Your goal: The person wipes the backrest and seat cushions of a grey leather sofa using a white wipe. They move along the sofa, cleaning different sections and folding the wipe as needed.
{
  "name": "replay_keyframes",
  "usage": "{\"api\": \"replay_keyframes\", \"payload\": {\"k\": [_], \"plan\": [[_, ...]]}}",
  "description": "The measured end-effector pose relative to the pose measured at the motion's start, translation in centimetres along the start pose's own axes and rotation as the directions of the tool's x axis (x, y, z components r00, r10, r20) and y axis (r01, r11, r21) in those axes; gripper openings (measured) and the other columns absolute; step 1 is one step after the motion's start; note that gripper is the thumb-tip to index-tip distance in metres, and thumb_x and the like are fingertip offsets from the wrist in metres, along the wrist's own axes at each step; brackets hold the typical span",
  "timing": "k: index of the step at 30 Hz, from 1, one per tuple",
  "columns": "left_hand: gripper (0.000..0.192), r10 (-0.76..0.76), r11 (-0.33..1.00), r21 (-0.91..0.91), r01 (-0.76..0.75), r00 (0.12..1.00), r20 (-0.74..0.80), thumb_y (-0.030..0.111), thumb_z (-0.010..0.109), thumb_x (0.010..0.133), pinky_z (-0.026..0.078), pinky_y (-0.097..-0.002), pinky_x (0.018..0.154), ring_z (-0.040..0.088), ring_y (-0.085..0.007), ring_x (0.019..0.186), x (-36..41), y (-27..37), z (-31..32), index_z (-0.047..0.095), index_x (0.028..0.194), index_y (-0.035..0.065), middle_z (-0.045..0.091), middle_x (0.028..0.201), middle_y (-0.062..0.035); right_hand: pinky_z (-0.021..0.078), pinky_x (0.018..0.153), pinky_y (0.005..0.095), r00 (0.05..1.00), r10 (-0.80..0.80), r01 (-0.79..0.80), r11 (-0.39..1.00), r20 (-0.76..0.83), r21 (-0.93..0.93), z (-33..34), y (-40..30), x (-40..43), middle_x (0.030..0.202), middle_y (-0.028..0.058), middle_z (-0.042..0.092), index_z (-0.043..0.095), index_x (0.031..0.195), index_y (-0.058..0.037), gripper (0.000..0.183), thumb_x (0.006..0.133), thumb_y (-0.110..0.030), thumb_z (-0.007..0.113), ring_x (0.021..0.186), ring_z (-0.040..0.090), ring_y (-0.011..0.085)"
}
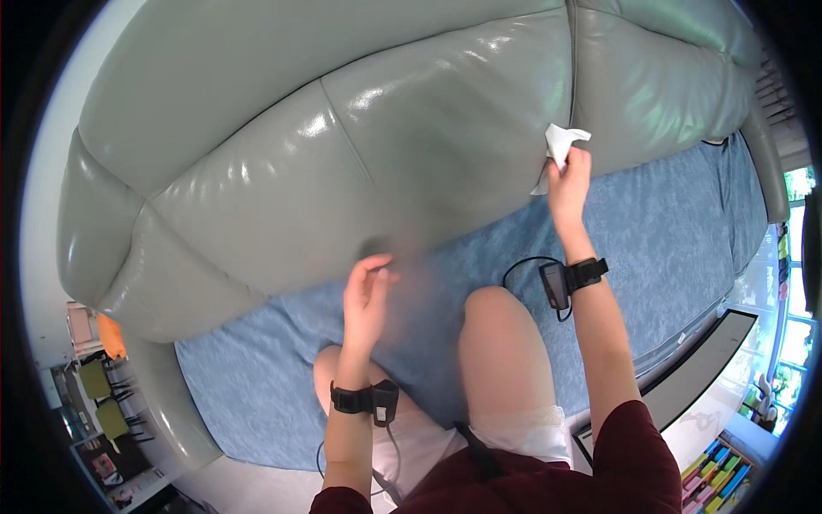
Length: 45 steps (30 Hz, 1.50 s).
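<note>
My right hand (570,186) pinches a crumpled white tissue or wipe (562,141) between thumb and fingers. It is at the lower edge of the sofa's grey-green leather backrest (449,122), near the seam between two back cushions. A pale corner of the wipe hangs below the fingers towards the seat. My left hand (365,308) is raised above the blue fabric seat cover (430,385), its fingers loosely curled and apart, holding nothing. Both my wrists wear black straps with small cabled devices. A hazy smudge blurs the middle of the view.
My bare knees rest on the seat cover. Leather armrests stand at the left (170,398) and right (767,167). Behind me at the right is a long, dark-edged table (697,353). Green chairs (96,379) and a case of coloured items (716,475) lie farther off.
</note>
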<state>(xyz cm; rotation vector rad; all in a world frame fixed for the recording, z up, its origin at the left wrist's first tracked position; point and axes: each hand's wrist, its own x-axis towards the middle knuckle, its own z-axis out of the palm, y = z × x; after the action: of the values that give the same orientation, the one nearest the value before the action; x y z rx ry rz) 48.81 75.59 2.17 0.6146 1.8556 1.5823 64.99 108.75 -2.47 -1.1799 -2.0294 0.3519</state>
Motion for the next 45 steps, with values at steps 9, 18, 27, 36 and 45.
{"api": "replay_keyframes", "payload": {"k": [9,18,27,36,45], "plan": [[0.020,0.014,0.999,-0.036,-0.015,1.000,-0.021,0.010,0.051,0.101,0.048,-0.0254,0.081,0.063,-0.0107,0.091,0.0,-0.3,-0.1,0.059,0.118,0.0032,0.066,0.114,-0.0048,0.0556,0.074,0.0380,0.639,-0.600,0.451,0.799,0.482,0.398,5.1,-12.9,-9.3,0.105,0.0099,0.058,0.056,0.099,-0.0068,0.020,0.079,-0.002,0.058,0.102,0.062,0.0281],[0.020,-0.004,1.000,0.012,0.004,1.000,-0.011,0.009,0.049,0.102,0.049,-0.0263,0.080,0.064,-0.0119,0.091,0.7,0.4,1.3,0.059,0.117,0.0031,0.065,0.120,-0.0068,0.0508,0.070,0.0421,0.885,-0.337,0.231,0.917,0.322,0.324,0.6,-1.7,-2.7,0.091,0.0144,0.058,0.054,0.091,-0.0045,0.022,0.075,0.002,0.067,0.084,0.060,0.0384],[0.019,-0.026,0.999,-0.035,0.027,0.999,0.034,0.010,0.049,0.102,0.049,-0.0254,0.078,0.064,-0.0116,0.089,1.0,-0.2,2.9,0.060,0.117,0.0036,0.065,0.117,-0.0069,0.0519,0.072,0.0444,0.960,0.161,-0.182,0.981,0.230,0.072,0.9,5.2,-1.7,0.093,0.0227,0.066,0.062,0.095,-0.0008,0.022,0.080,-0.013,0.072,0.084,0.065,0.0399],[0.016,-0.044,0.996,-0.078,0.050,0.996,0.074,0.011,0.051,0.101,0.047,-0.0248,0.077,0.064,-0.0116,0.088,0.8,-1.1,3.7,0.060,0.112,0.0036,0.065,0.109,-0.0040,0.0562,0.076,0.0438,0.850,-0.079,0.127,0.990,0.521,-0.056,3.2,0.3,-6.8,0.097,0.0188,0.066,0.070,0.095,-0.0021,0.023,0.076,-0.016,0.073,0.084,0.067,0.0357],[0.017,0.024,1.000,0.013,-0.024,1.000,-0.003,0.012,0.050,0.103,0.049,-0.0248,0.076,0.064,-0.0111,0.086,-0.1,0.5,0.9,0.061,0.113,0.0040,0.068,0.109,-0.0053,0.0535,0.074,0.0464,0.841,-0.235,0.189,0.972,0.487,0.143,2.8,4.4,-7.7,0.094,0.0177,0.065,0.059,0.095,-0.0059,0.019,0.078,-0.005,0.066,0.087,0.065,0.0392]]}}
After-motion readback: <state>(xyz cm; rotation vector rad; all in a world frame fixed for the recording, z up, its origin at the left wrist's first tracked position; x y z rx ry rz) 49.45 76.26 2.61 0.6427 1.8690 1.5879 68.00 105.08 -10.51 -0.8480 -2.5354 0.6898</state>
